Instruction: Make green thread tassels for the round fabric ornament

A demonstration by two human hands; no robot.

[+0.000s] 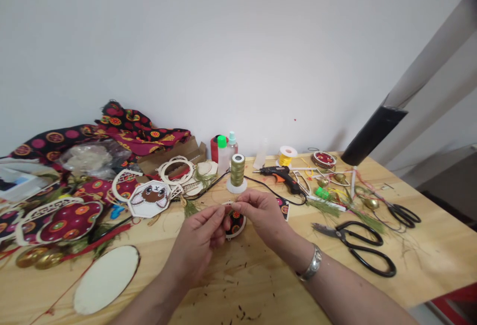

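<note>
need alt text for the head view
Left hand and right hand pinch close together, partly hiding a patterned ornament at a wooden table. Behind stands a thread spool; large scissors lie to the right, patterned fabric to the left.

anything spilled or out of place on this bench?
Two things. Dark scraps lie scattered across the near part of the wooden table, like uncleared trimmings, and a small red mark stands out on the otherwise plain wall. No spilled liquid visible.

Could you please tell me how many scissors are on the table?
2: the larger scissors on the right, the smaller scissors behind them, farther right. More may be hidden.
</note>
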